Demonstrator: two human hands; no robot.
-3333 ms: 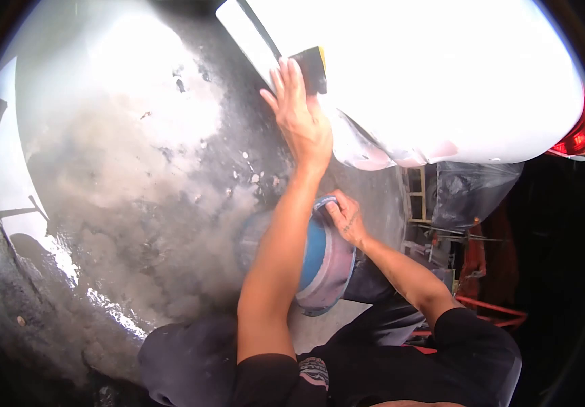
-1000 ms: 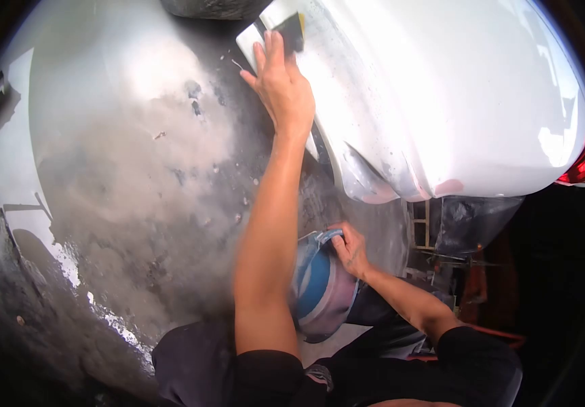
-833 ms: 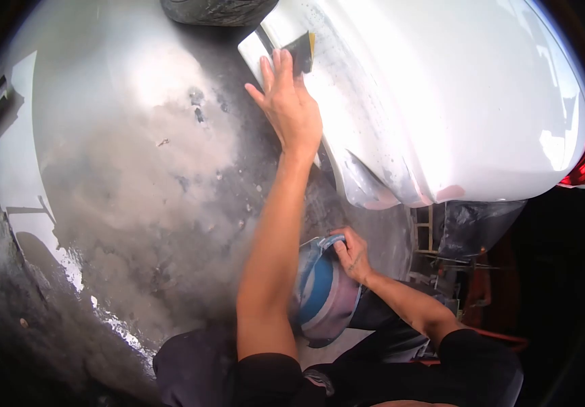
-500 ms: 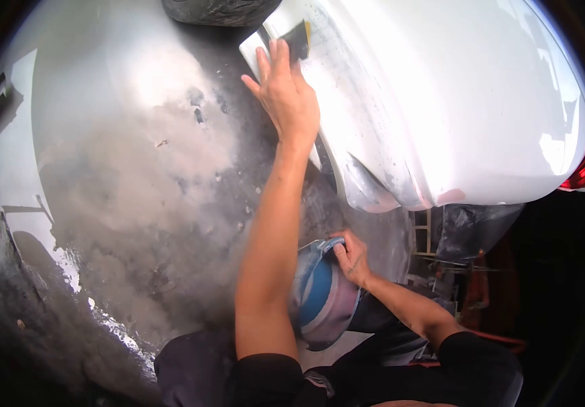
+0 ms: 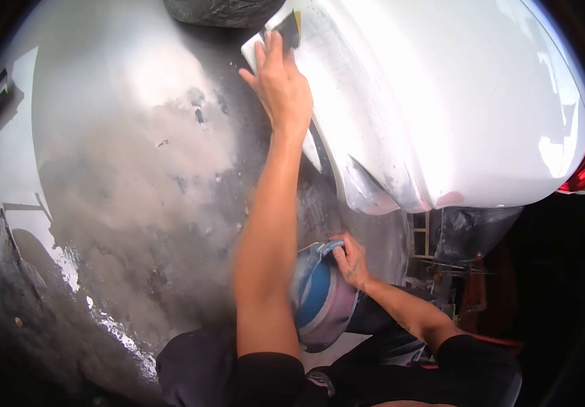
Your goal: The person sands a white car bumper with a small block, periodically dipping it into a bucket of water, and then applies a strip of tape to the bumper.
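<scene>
My left hand (image 5: 284, 91) reaches forward over the edge of a white car bumper (image 5: 414, 102), its fingers nearly straight. Under the fingertips is a dark piece of sandpaper (image 5: 291, 30) with a yellowish edge, pressed against the bumper; part of it is hidden by the fingers. Scuffed, dull grey patches mark the bumper around there. My right hand (image 5: 352, 261) is closed round the rim of a blue bucket (image 5: 316, 295), which is tilted between my legs. My left forearm hides part of the bucket.
A black tyre (image 5: 228, 10) stands at the top. Grey, stained concrete floor (image 5: 136, 176) lies to the left. At the right are a red tail light (image 5: 580, 159) and a dark panel (image 5: 472, 230) hanging below the bumper, with frame parts nearby.
My left hand and the sandpaper have slid a little up and left along the bumper. The right hand stays on the bucket rim.
</scene>
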